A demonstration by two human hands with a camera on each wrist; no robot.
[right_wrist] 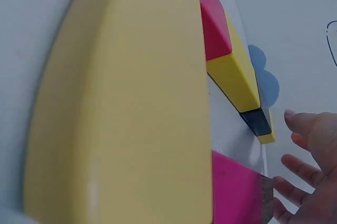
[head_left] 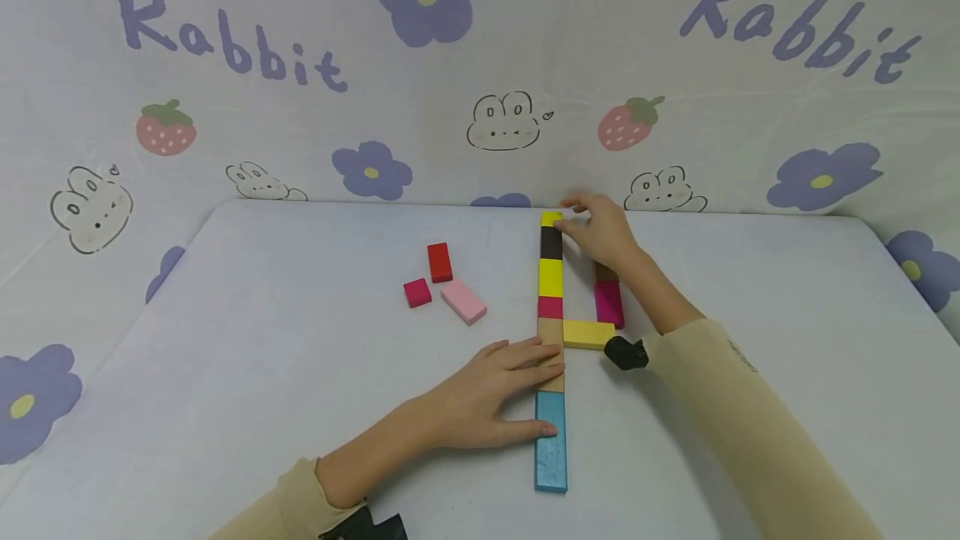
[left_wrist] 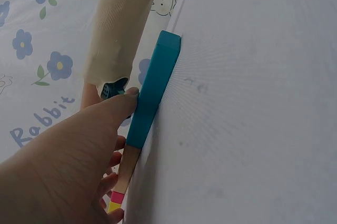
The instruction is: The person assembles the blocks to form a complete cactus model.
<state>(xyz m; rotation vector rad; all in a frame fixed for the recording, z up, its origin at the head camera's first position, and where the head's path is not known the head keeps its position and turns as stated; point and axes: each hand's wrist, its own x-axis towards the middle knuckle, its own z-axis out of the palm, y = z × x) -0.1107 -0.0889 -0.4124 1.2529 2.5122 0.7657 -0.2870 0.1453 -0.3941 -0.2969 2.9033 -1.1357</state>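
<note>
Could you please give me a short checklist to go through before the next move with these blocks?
1. Row of blocks lined up end to end: ok, it looks straight.
2. Left hand on the row: ok, it rests over the tan section and blue block.
3. Right hand touching the far yellow block: cannot tell, the two are very near.
4. Pale yellow block against the row's side: ok, they appear to meet.
5. Brown block fully visible from the head view: not ok, the right hand partly hides it.

Left hand (head_left: 487, 394) nearer, fingers outstretched, thumb spread wide; right hand (head_left: 602, 232) farther forward, fingers loosely bent, thumb apart
</note>
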